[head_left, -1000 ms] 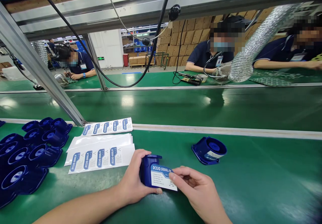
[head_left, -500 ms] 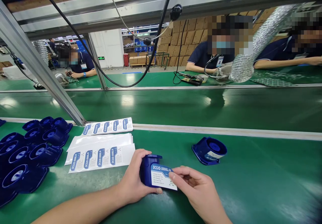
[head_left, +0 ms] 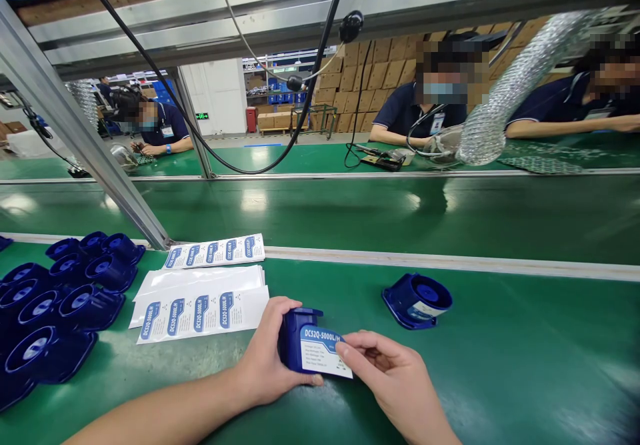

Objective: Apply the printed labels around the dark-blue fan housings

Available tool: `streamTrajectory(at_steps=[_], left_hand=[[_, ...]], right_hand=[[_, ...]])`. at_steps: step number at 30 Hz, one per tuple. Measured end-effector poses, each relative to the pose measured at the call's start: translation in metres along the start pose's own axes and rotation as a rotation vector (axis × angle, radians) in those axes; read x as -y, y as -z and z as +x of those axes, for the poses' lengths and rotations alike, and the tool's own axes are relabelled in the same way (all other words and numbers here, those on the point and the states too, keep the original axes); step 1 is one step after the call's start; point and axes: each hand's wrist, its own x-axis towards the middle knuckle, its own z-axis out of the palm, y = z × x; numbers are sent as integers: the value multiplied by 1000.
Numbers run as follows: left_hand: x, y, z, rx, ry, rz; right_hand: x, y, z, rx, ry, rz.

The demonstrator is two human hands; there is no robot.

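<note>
My left hand [head_left: 265, 358] is wrapped round a dark blue plastic housing [head_left: 291, 341], thumb below and fingers at its top. A white label with a blue header [head_left: 323, 351], printed DC52Q-5000L/H, lies against the housing's side. Its right end sticks out past the housing, pinched between the thumb and forefinger of my right hand [head_left: 387, 371]. To the right stands another blue housing [head_left: 425, 291] with a label on its curved side. Label sheets [head_left: 200, 315] lie left of my hands, some blank and some with printed labels.
Several blue housings [head_left: 65, 305] crowd the left of the green table [head_left: 500, 365]. A slanted metal post [head_left: 120, 178] rises behind the label sheets. Black cable [head_left: 240, 165] hangs across the upper middle. Beyond the divider [head_left: 450, 261], people in dark shirts work at a far bench beside a silver duct [head_left: 500, 111].
</note>
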Motion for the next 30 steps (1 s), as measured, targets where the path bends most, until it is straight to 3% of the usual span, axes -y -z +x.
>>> streamTrajectory(at_steps=[3, 5, 9, 11, 13, 16, 19, 23, 30], left_hand=[[1, 0, 0, -4, -6, 11], [1, 0, 0, -8, -11, 14], [2, -2, -1, -19, -9, 14], [1, -2, -1, -28, -5, 8], [1, -3, -1, -31, -8, 6], [2, -4, -2, -21, -31, 29], [5, -7, -3, -6, -119, 77], [3, -11, -6, 14, -262, 198], [-8, -8, -7, 13, -351, 265]], right_hand=[[-2, 2, 2, 22, 21, -38], [-2, 4, 3, 29, 122, -136], [-2, 10, 7, 14, 601, -447], [-4, 14, 7, -14, 743, -544], [-6, 16, 7, -48, 685, -589], [-9, 17, 9, -60, 398, -540], [-10, 12, 11, 55, 204, -353], [-8, -1, 8, 241, 87, -201], [2, -14, -5, 295, 29, -191]])
